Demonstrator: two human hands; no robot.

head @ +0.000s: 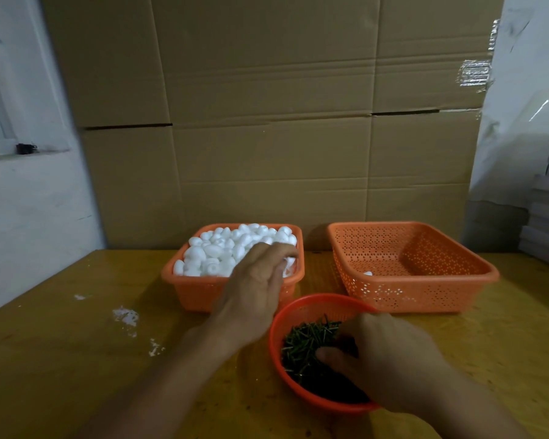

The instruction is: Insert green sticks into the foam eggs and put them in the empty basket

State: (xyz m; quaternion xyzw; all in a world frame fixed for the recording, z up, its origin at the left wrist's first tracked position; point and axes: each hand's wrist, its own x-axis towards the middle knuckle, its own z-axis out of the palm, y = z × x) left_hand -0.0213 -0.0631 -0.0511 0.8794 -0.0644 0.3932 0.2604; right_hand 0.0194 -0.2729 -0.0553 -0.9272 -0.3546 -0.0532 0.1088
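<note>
From the head camera, a round red bowl [298, 315] sits on the yellow table [61, 359], close to the person. It is full of little green sticks [305, 340]. The right hand [384, 356] is inside the bowl, on top of the sticks. Its fingers are bent down into the pile and the thumb lies on the sticks, but you cannot tell if it has really grabbed one.

Behind the bowl and to its left is an orange basket [200, 293] packed with white foam eggs [213, 251]. The left hand [260, 286] reaches over the near right corner of this basket. Its fingertips are curled onto the eggs there, and they look like they are picking up an egg, though that part is blurry.

Behind the bowl and to its right is a second orange basket [425, 296]. One white egg [367, 273] peeks out at its near left side. Tall brown cardboard boxes [267, 106] stand behind both baskets.
</note>
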